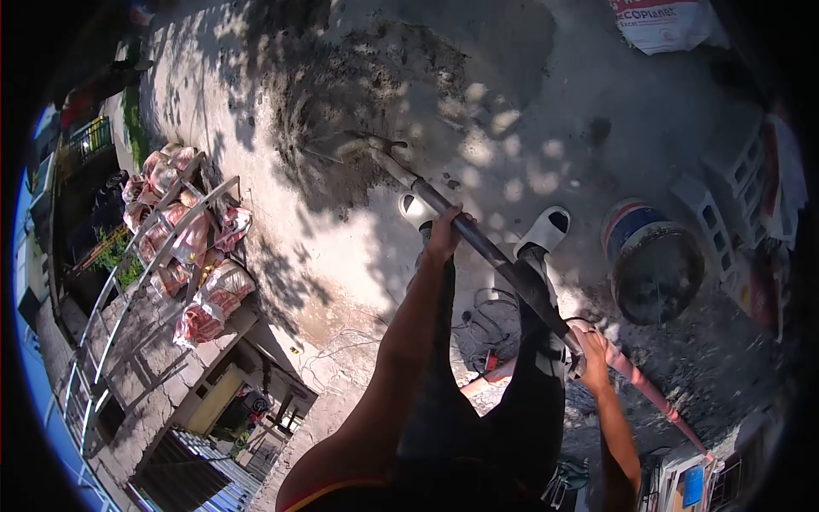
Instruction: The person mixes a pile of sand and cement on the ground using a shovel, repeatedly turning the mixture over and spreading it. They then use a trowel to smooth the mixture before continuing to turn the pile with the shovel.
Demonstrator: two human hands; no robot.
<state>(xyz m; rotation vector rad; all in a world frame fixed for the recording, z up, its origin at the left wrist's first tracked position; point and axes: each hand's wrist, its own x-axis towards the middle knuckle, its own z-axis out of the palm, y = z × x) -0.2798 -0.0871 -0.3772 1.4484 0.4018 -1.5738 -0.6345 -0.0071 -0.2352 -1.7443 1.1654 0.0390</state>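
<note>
long, stiff shovel (488, 253), blade apparently sunk in the heavy mortar heap (384, 77); left hand (444, 235) curled round mid-shaft, right hand (593, 348) clenched nearer the butt, a wide grip for leverage

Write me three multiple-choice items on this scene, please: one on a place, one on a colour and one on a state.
1. Where is the blade of the shovel?
A in a wheelbarrow
B at the grey pile
C on a table

2. What colour are the shoes?
A white
B red
C black

3. How is the shovel held?
A both hands shut on its shaft
B one hand only
C it lies loose on the ground

Answers:
1. B, the blade rests at the pile's edge.
2. A, both shoes show white.
3. A, the left hand and the right hand each wrap the shaft.
</note>
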